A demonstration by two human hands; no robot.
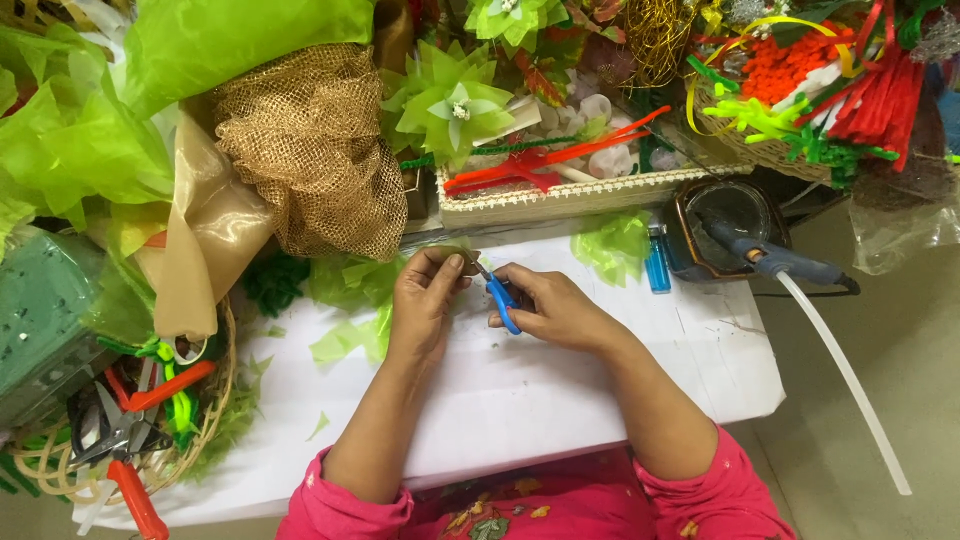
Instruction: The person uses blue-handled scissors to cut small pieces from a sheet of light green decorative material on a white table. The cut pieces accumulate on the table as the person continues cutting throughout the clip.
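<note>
My right hand point(555, 308) grips small blue-handled scissors point(502, 298), blades pointing up-left toward my left hand. My left hand point(428, 290) pinches a small olive-green piece point(452, 251) between thumb and fingers, right at the scissor tips. Both hands hover over a white table point(520, 390), close together near its far edge. Pink sleeves cover my upper arms.
Green tissue scraps point(345, 335) lie left of my hands. A gold mesh bundle point(315, 150), a tray of craft bits point(560, 190), a blue lighter point(657, 262) and a glue gun point(770, 260) line the back. A basket with tools point(130, 420) sits at left.
</note>
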